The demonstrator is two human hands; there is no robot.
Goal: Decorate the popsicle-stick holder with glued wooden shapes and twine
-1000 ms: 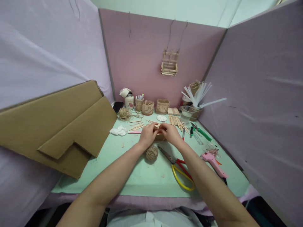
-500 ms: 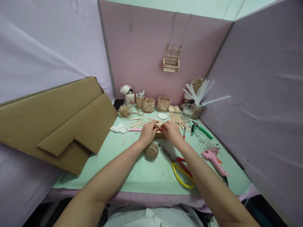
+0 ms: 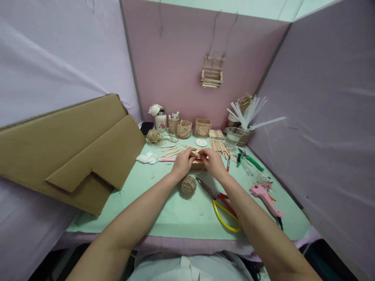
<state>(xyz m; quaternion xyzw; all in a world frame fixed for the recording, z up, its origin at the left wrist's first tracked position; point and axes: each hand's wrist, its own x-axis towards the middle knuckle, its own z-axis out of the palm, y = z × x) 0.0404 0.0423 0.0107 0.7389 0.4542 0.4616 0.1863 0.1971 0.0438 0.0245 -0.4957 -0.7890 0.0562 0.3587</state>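
Note:
My left hand (image 3: 183, 164) and my right hand (image 3: 213, 162) meet over a small brown box-like piece (image 3: 197, 166), fingers bent and pinched. Whatever lies between the fingertips is too small and too covered to make out. Just in front of the left wrist rests a ball of twine (image 3: 188, 186), with a thin strand running toward the brown piece. Large scissors (image 3: 218, 199) with red and yellow handles lie beside my right forearm. Wooden craft sticks (image 3: 221, 148) are spread behind the right hand, and a pink-handled tool (image 3: 166, 160) lies left of the left hand.
A pink glue gun (image 3: 267, 200) and green pliers (image 3: 252, 161) lie at the right. Folded cardboard (image 3: 73, 144) leans on the left. Along the back stand a jar (image 3: 161, 121), twine-trimmed holders (image 3: 202, 127) and a clear cup (image 3: 233, 139); a stick basket (image 3: 212, 78) hangs above.
Both hands stay over the brown piece, with only slight finger movement; the fingertips sit a little differently. The camera view has shifted very slightly. Nothing else has visibly moved.

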